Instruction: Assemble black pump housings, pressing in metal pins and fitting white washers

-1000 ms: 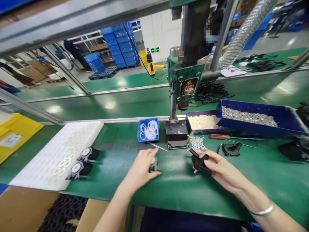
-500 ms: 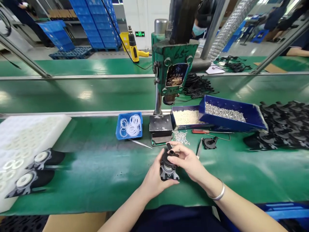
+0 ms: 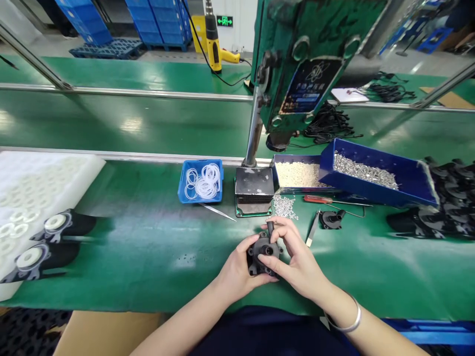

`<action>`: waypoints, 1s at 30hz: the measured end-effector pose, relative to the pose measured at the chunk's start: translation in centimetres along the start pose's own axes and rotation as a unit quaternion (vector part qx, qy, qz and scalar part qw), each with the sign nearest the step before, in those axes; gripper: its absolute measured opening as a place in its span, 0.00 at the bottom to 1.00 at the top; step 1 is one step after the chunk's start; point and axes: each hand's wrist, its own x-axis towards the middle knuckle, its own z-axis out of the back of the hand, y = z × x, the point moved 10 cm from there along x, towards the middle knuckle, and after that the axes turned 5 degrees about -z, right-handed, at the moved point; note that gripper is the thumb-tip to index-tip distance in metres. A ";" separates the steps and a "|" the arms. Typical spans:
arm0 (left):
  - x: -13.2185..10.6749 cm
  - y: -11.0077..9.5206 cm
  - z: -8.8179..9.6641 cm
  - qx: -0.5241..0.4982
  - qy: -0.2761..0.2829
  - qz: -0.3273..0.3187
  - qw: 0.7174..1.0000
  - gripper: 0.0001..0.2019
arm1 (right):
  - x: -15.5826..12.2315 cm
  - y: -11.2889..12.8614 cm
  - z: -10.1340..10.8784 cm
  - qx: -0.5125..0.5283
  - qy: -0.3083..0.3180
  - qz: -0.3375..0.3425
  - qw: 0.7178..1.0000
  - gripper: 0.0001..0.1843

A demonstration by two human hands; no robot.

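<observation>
Both my hands grip one black plastic pump housing [image 3: 264,251] just above the green bench, in front of the press base. My left hand [image 3: 237,269] wraps its left and lower side. My right hand [image 3: 297,259] closes over its top and right side, fingers curled round the cover with the short pipe stub pointing away from me. Behind the hands lies a small pile of loose screws [image 3: 285,205].
A green bench press [image 3: 297,69] stands behind its dark base plate [image 3: 254,190]. A small blue tray of white rings [image 3: 202,180], tweezers [image 3: 218,211], blue bins of parts [image 3: 371,173], a black cover [image 3: 331,218], a screwdriver [image 3: 326,200]. White foam tray [image 3: 40,188] and two finished units [image 3: 55,240] lie left; black parts heap right [image 3: 438,207].
My hands came together from apart: the black cover in my right hand was set onto the body under my left. Both hands now grip the joined part, and my view has moved closer.
</observation>
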 end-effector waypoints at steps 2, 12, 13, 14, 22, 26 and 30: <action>0.0 -0.1 -0.1 -0.005 0.001 -0.007 1.000 0.47 | 0.1 -0.3 -0.1 0.014 0.005 -0.010 1.000 0.13; 1.3 -0.7 -0.3 -0.040 0.043 -0.034 0.998 0.35 | -0.2 -2.7 -1.3 -0.024 0.000 -0.012 1.000 0.13; 1.4 -0.6 -0.3 -0.037 0.055 -0.033 0.997 0.35 | -0.2 -2.8 -1.3 -0.027 0.003 -0.012 1.000 0.13; 1.4 -0.5 -0.4 -0.034 0.068 -0.033 0.997 0.35 | -0.3 -2.8 -1.4 -0.031 0.007 -0.012 0.999 0.13; 1.6 -0.3 -0.3 -0.013 0.115 -0.064 0.991 0.33 | -0.2 -2.7 -1.4 -0.045 -0.002 0.010 0.999 0.12; 1.5 0.2 -0.5 -0.014 0.111 -0.043 0.993 0.32 | -0.5 -3.0 -1.6 -0.045 -0.016 0.012 0.999 0.13; 1.5 0.1 -0.1 0.013 0.098 -0.021 0.995 0.33 | -0.5 -1.4 -0.9 -0.079 0.022 0.031 0.996 0.15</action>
